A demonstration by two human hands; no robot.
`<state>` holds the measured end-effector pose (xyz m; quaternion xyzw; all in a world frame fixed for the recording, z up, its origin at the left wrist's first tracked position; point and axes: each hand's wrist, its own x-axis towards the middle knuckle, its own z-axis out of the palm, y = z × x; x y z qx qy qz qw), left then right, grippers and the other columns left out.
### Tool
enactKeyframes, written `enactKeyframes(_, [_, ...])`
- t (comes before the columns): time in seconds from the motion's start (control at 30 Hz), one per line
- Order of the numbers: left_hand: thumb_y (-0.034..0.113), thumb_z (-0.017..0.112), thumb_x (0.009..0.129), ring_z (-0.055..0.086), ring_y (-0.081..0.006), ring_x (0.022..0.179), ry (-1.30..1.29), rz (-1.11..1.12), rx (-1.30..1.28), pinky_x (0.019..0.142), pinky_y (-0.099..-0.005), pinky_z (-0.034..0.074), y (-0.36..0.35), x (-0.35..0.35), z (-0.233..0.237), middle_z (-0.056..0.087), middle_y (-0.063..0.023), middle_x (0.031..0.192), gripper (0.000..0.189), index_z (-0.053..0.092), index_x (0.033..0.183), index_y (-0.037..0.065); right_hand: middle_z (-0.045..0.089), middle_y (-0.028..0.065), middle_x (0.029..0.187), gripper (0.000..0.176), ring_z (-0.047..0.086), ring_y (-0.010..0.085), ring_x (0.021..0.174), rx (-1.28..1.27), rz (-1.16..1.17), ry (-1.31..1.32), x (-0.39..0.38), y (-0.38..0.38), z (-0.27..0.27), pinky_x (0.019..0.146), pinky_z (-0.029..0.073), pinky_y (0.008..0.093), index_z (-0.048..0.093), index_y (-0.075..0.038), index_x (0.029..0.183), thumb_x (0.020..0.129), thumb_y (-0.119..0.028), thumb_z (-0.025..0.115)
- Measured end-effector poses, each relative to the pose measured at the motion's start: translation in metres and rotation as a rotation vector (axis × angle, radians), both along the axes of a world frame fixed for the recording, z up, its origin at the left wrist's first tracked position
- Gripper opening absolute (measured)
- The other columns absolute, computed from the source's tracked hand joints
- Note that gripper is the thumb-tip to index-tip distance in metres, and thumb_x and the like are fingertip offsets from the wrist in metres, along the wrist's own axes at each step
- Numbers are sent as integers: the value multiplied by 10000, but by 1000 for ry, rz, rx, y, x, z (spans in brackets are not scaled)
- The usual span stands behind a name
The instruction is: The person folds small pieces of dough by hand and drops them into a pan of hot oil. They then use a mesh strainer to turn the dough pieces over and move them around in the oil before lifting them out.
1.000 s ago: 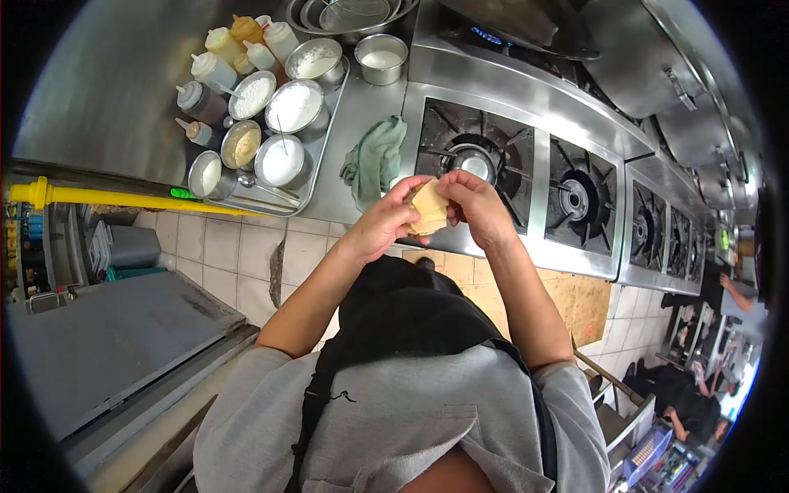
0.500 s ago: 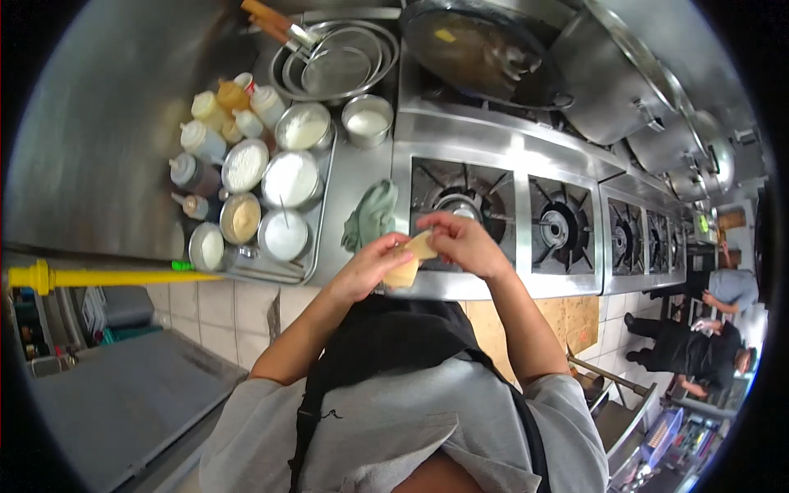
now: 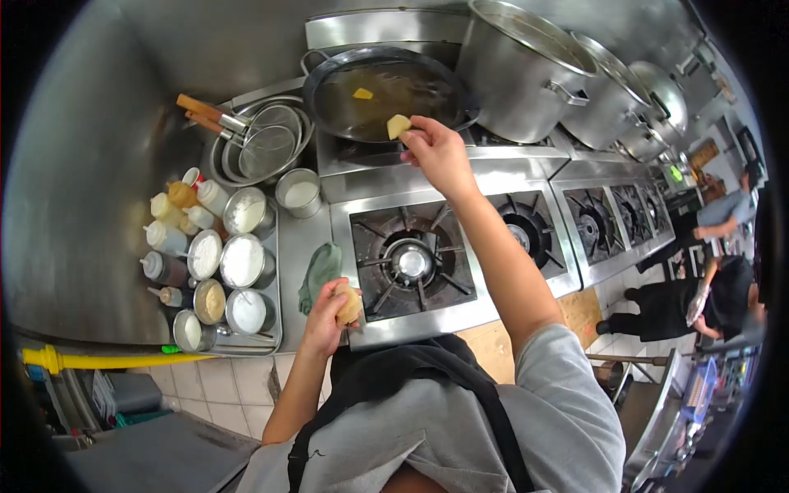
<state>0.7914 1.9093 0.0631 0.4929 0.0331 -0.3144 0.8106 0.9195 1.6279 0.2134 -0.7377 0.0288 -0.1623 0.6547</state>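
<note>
My right hand (image 3: 441,158) is stretched out over the near rim of a wide dark wok (image 3: 337,119), pinching one thin pale yellow sheet (image 3: 398,126). Brownish liquid, apparently oil, fills the wok, and a smaller-looking yellow piece (image 3: 362,94) floats in it towards the left. Down near the stove's front edge, my left hand (image 3: 325,319) is closed around a pale yellow bundle (image 3: 348,305) that looks like more such sheets. I cannot make out exactly what the sheets are made of. Beside the left hand lies a crumpled green cloth (image 3: 320,275).
A bare gas burner (image 3: 411,261) sits between my hands. Left stands a tray (image 3: 278,312) with squeeze bottles (image 3: 164,238) and bowls of powders. Strainers (image 3: 267,148) rest in a basin behind it. Tall pots (image 3: 522,90) stand right of the wok. People (image 3: 699,300) are far right.
Both hands were together at the stove's front edge, handling the sheets. The right hand has carried one sheet forward to the wok; the left keeps the bundle. My view has shifted towards the wok.
</note>
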Motion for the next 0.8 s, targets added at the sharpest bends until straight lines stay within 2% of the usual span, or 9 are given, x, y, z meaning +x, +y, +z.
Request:
enactKeyframes(0.1, [99, 456, 925, 633, -211, 844, 37, 54, -36, 638, -336, 554, -12, -2, -6, 603, -122, 1174, 422, 394, 1342, 115, 700, 84, 1059, 400, 650, 125, 857, -302, -179, -242, -2, -4, -29, 775, 519, 261, 541, 25, 1295, 921, -91, 622])
enactKeyframes(0.13, [109, 466, 916, 628, -209, 835, 30, 77, -1, 649, -341, 545, -17, -4, -6, 606, -115, 1166, 417, 415, 1330, 122, 677, 153, 1122, 355, 689, 251, 899, -324, -206, -279, -8, -1, -35, 790, 540, 343, 581, -32, 1245, 898, -99, 614])
enactKeyframes(0.23, [127, 500, 924, 627, -209, 828, 22, 93, 62, 653, -343, 543, -31, -5, -13, 607, -109, 1157, 392, 438, 1311, 126, 672, 199, 1048, 303, 668, 328, 922, -383, -116, -257, -30, 2, -49, 795, 536, 376, 615, -29, 1168, 884, -134, 628])
enactKeyframes(0.3, [144, 530, 945, 631, -202, 832, 4, 70, 38, 642, -333, 549, -37, -5, -19, 607, -109, 1149, 373, 439, 1305, 116, 690, 162, 1026, 286, 682, 247, 942, -442, 48, 26, -67, 14, -42, 809, 535, 328, 631, -47, 1162, 895, -147, 648])
enactKeyframes(0.37, [151, 554, 953, 637, -196, 823, -3, 57, 20, 618, -321, 550, -41, -6, -24, 607, -111, 1151, 367, 442, 1300, 107, 683, 149, 1022, 311, 676, 288, 932, -618, 302, -39, -100, 22, -61, 794, 545, 364, 633, -50, 1156, 870, -172, 657])
enactKeyframes(0.43, [185, 496, 982, 636, -202, 920, -19, -36, 62, 689, -341, 555, -47, -6, -28, 602, -101, 1179, 339, 444, 1309, 109, 663, 138, 1082, 350, 655, 315, 967, -721, 405, -106, -127, 33, -92, 820, 538, 398, 638, -54, 1137, 827, -210, 686])
enactKeyframes(0.5, [217, 454, 999, 622, -205, 981, 4, -11, 8, 738, -365, 547, -58, -8, -28, 598, -87, 1194, 332, 449, 1316, 117, 636, 123, 1126, 400, 636, 309, 1011, -826, 530, 26, -144, 38, -91, 844, 526, 405, 643, -63, 1120, 775, -253, 717])
enactKeyframes(0.67, [272, 370, 1026, 557, -192, 1170, 123, 80, 17, 875, -376, 512, -72, -14, -37, 573, -54, 1258, 350, 476, 1321, 117, 621, 110, 986, 379, 626, 294, 932, -956, 420, -79, -156, 38, -118, 780, 530, 389, 659, -48, 988, 713, -297, 737])
enactKeyframes(0.8, [301, 384, 1018, 569, -199, 1141, 122, 19, -34, 832, -382, 520, -82, -14, -18, 561, -57, 1286, 378, 463, 1340, 120, 636, 110, 910, 296, 644, 286, 868, -1014, 427, -54, -155, 27, -118, 711, 537, 391, 672, -58, 928, 751, -295, 687])
